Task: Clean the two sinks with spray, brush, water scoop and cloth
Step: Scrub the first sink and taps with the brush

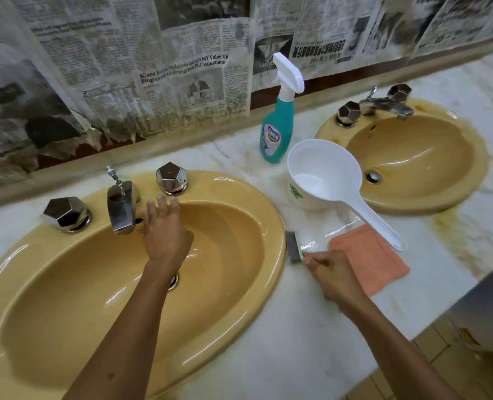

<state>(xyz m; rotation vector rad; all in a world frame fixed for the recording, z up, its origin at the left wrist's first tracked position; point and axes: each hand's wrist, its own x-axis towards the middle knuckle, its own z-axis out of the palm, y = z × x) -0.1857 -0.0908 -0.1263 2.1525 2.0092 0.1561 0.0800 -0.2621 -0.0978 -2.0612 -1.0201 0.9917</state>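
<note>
Here the left hand (167, 235) reaches flat-fingered into the near sink (239, 310) by the spout, while the right hand (330, 277) seemingly pinches the brush (294, 248) just beside the rim. Lift it, then scrub both 2 basins in overlapping circles.

washroom: twin sinks (239, 197), marble counter (297, 327)

soft even light, glare streaks on sink (248, 203), edges bowed, mostly sharp
</note>
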